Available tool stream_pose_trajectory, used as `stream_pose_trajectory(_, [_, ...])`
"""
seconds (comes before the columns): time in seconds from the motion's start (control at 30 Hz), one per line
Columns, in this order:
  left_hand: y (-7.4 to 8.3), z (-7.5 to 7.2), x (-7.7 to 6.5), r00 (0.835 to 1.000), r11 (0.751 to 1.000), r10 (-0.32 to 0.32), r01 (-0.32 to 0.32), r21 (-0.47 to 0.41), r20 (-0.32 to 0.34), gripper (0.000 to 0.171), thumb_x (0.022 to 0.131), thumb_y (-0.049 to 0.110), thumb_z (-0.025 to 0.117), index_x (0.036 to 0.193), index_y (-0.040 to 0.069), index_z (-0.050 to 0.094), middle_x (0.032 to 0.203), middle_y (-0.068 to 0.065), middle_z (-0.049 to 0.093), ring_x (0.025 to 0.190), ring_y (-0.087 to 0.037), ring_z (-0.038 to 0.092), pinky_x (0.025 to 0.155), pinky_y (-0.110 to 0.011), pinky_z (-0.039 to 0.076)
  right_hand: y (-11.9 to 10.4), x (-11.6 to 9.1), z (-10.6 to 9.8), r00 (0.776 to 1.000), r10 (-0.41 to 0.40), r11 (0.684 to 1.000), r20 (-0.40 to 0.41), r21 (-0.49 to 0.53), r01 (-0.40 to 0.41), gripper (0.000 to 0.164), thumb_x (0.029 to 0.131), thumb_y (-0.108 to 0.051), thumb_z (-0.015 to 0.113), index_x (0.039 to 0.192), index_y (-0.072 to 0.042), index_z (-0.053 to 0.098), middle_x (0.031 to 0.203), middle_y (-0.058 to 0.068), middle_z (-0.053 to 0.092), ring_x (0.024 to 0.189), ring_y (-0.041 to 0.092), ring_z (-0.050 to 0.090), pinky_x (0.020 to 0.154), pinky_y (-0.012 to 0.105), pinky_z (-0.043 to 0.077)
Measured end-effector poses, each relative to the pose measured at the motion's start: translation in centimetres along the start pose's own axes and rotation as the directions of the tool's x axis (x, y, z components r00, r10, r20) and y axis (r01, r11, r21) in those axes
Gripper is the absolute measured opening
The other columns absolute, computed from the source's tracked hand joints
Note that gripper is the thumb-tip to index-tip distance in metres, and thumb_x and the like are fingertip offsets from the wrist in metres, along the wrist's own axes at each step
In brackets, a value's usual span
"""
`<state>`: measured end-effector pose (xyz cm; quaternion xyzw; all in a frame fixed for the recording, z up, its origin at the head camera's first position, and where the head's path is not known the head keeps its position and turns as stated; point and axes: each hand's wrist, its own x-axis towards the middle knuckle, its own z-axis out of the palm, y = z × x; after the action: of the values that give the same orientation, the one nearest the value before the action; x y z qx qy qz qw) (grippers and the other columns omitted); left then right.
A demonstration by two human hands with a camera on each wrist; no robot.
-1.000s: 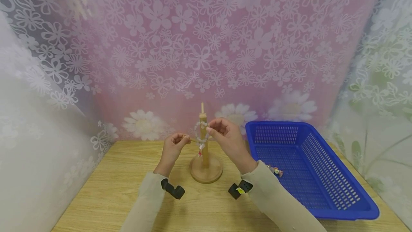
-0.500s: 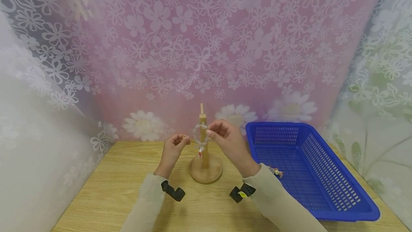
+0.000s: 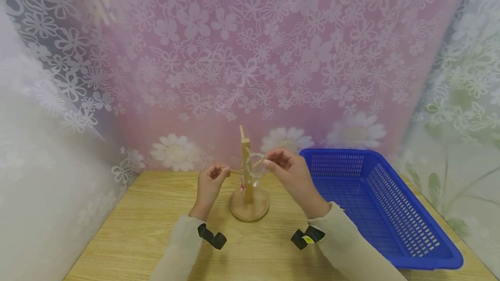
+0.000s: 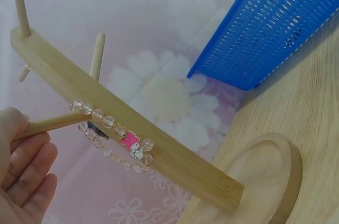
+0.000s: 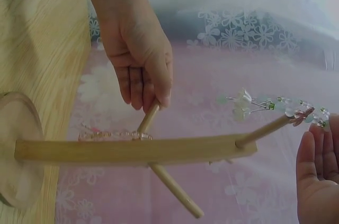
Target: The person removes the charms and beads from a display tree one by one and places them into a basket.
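Note:
A wooden stand with slanting pegs (image 3: 246, 151) rises from a round base (image 3: 249, 214). My left hand (image 3: 208, 185) pinches the end of one peg (image 4: 53, 124) between thumb and finger. A clear pinkish beaded bracelet (image 4: 108, 122) with a pink-and-white character charm hangs on that peg, against the post. On the other side, my right hand (image 3: 294, 177) pinches a second bracelet (image 5: 291, 108) of clear and green beads with whitish flower charms. This bracelet is at the tip of another peg (image 5: 267, 131); whether the peg passes through its loop I cannot tell.
A blue perforated basket (image 3: 394, 194) stands to the right, partly behind the right sleeve (image 3: 347, 237). Something small and colourful shows through its mesh in the left wrist view. Floral cloth (image 3: 218, 77) hangs behind the wooden table (image 3: 156, 211).
My right hand has moved right with its bracelet, which previously hung in front of the post. The post's top peg now leans slightly left. My left hand keeps its pinch on the peg.

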<state>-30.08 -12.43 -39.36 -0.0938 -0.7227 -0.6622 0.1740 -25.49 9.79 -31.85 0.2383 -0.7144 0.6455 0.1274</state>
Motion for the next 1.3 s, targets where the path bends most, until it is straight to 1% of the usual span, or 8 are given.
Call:
stream_pose_trajectory(0.1, [0.1, 0.1, -0.2, 1.0, 1.0, 0.007, -0.006, 0.018, -0.025, 0.016, 0.09, 0.008, 0.065, 0.089, -0.008, 0.065, 0.086, -0.025, 0.066, 0.068, -0.005, 0.06, 0.067, -0.021, 0.047, 0.2, -0.2, -0.9, 1.0, 0.014, 1.0, -0.019, -0.022, -0.015, 0.019, 0.089, -0.017, 0.067, 0.099, -0.002, 0.062, 0.094, 0.008, 0.062, 0.085, 0.017, 0.061, 0.077, 0.029, 0.051])
stream_pose_trajectory(0.27, [0.4, 0.2, -0.6, 0.998, 0.998, 0.033, -0.031, 0.046, -0.055, 0.015, 0.089, 0.007, 0.066, 0.088, -0.007, 0.065, 0.083, -0.023, 0.067, 0.066, -0.003, 0.059, 0.063, -0.02, 0.045, 0.7, -0.6, -2.4, 0.999, 0.024, 0.999, -0.041, -0.025, -0.025, 0.021, 0.09, -0.018, 0.066, 0.101, -0.001, 0.061, 0.094, 0.002, 0.062, 0.085, 0.014, 0.061, 0.078, 0.029, 0.051])
stream_pose_trajectory(0.53, [0.6, 0.3, -1.0, 0.995, 0.997, 0.056, -0.052, 0.052, -0.078, 0.013, 0.088, 0.004, 0.065, 0.087, -0.008, 0.065, 0.082, -0.024, 0.066, 0.064, -0.003, 0.057, 0.06, -0.019, 0.044, 1.1, -1.2, -4.7, 0.998, 0.04, 0.999, -0.046, -0.03, -0.042, 0.025, 0.091, -0.018, 0.064, 0.105, 0.002, 0.059, 0.096, 0.001, 0.062, 0.088, 0.014, 0.061, 0.078, 0.028, 0.051])
stream_pose_trajectory(0.73, [0.7, 0.4, -1.4, 0.995, 0.997, 0.055, -0.05, 0.06, -0.087, 0.015, 0.089, 0.006, 0.065, 0.088, -0.008, 0.065, 0.084, -0.025, 0.066, 0.067, -0.004, 0.059, 0.062, -0.019, 0.047, 1.5, -1.7, -6.7, 0.996, 0.068, 0.993, -0.062, -0.09, -0.074, 0.029, 0.092, -0.021, 0.063, 0.108, 0.003, 0.057, 0.097, 0.001, 0.061, 0.091, 0.017, 0.061, 0.078, 0.023, 0.05])
stream_pose_trajectory(0.83, [0.8, 0.5, -1.6, 0.993, 0.996, 0.054, -0.045, 0.082, -0.108, 0.013, 0.089, 0.006, 0.065, 0.088, -0.008, 0.065, 0.083, -0.021, 0.066, 0.068, -0.006, 0.059, 0.063, -0.019, 0.047, 1.8, -1.9, -7.7, 0.994, 0.073, 0.988, -0.076, -0.131, -0.082, 0.031, 0.092, -0.023, 0.063, 0.108, 0.002, 0.058, 0.096, -0.001, 0.062, 0.09, 0.015, 0.061, 0.079, 0.021, 0.05])
stream_pose_trajectory(0.97, [-0.7, 0.7, -1.4, 0.989, 0.993, 0.049, -0.034, 0.109, -0.143, 0.012, 0.087, 0.008, 0.067, 0.086, -0.005, 0.067, 0.081, -0.015, 0.066, 0.069, -0.01, 0.059, 0.062, -0.019, 0.047, 2.3, -2.3, -8.9, 0.993, 0.075, 0.983, -0.096, -0.159, -0.09, 0.029, 0.092, -0.022, 0.063, 0.107, 0.002, 0.058, 0.094, -0.004, 0.062, 0.088, 0.01, 0.061, 0.078, 0.019, 0.049])
stream_pose_trajectory(1.07, [-2.0, 0.8, -1.2, 0.984, 0.991, 0.071, -0.051, 0.12, -0.164, 0.012, 0.086, 0.011, 0.069, 0.085, -0.001, 0.068, 0.081, -0.012, 0.067, 0.073, -0.011, 0.061, 0.065, -0.02, 0.048, 2.6, -2.5, -9.7, 0.992, 0.079, 0.981, -0.102, -0.172, -0.096, 0.028, 0.092, -0.021, 0.062, 0.107, 0.003, 0.058, 0.094, -0.005, 0.063, 0.088, 0.008, 0.061, 0.078, 0.019, 0.049])
stream_pose_trajectory(1.3, [-2.5, 1.0, -1.7, 0.973, 0.986, 0.144, -0.126, 0.108, -0.18, 0.012, 0.085, 0.012, 0.07, 0.08, 0.002, 0.067, 0.079, -0.007, 0.066, 0.082, -0.02, 0.067, 0.075, -0.029, 0.054, 3.5, -2.6, -11.2, 0.988, 0.084, 0.967, -0.133, -0.229, -0.113, 0.03, 0.093, -0.02, 0.062, 0.108, 0.005, 0.058, 0.091, -0.008, 0.063, 0.085, 0.005, 0.061, 0.076, 0.018, 0.049])
